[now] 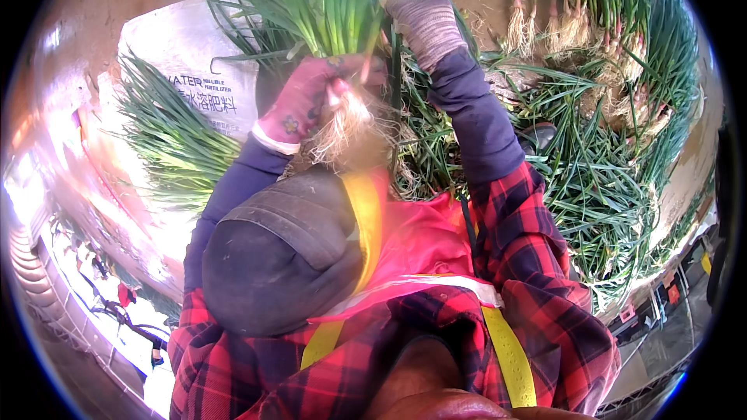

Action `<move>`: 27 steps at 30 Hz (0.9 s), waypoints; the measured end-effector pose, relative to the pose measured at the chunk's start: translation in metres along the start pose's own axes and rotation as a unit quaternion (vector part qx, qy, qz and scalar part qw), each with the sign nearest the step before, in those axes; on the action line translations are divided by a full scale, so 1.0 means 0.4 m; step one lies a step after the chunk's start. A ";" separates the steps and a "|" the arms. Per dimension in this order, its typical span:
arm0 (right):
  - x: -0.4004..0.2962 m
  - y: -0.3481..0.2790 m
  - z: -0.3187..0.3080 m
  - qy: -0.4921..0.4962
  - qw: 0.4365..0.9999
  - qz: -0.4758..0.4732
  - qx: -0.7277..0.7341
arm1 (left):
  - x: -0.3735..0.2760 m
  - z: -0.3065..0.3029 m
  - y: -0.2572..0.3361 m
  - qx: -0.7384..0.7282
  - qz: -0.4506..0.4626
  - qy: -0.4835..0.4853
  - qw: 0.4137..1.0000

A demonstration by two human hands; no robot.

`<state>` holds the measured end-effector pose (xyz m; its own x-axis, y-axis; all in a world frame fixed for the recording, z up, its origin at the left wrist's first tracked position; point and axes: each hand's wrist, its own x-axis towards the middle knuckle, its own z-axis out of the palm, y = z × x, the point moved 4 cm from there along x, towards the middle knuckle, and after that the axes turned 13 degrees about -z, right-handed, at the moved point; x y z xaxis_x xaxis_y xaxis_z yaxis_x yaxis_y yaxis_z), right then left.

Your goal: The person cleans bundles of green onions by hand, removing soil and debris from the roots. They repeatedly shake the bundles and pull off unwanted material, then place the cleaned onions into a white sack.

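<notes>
My left hand, in a pink flowered glove, grips a thick bunch of green onions. The leaves point away from me, and their pale roots hang towards my lap. To the right of the leaves is my right hand, in a grey-striped knit glove with its fingers curled. Its thumb lies close against the outer leaves. One stalk slants from near that thumb to the bulbs; whether the fingers pinch it is hidden. Blur covers part of the roots.
At the left, more green onions lie against a white sack bearing print. Several bunches with roots line the floor at the upper right. Loose leaves are heaped at my right, around a dark shoe. A dark rounded pad covers my left knee.
</notes>
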<state>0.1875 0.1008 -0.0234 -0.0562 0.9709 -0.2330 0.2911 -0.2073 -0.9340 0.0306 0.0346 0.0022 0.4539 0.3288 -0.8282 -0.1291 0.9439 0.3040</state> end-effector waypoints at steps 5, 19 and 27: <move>-0.008 -0.041 0.036 0.005 0.995 -0.062 -0.073 | 0.006 -0.021 -0.012 0.066 -0.002 -0.053 0.996; -0.152 0.039 -0.226 -0.031 0.953 0.057 0.297 | -0.017 -0.071 -0.044 -0.018 0.035 -0.009 0.999; -0.066 -0.014 -0.017 -0.196 0.962 -0.142 -0.130 | -0.024 -0.024 -0.022 -0.003 0.025 -0.008 1.000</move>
<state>0.1937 0.0772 -0.0100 -0.5091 0.8537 -0.1094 0.4363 0.1465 -0.8878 0.0188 0.0234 0.0030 0.4603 0.3758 -0.8043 -0.1583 0.9262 0.3421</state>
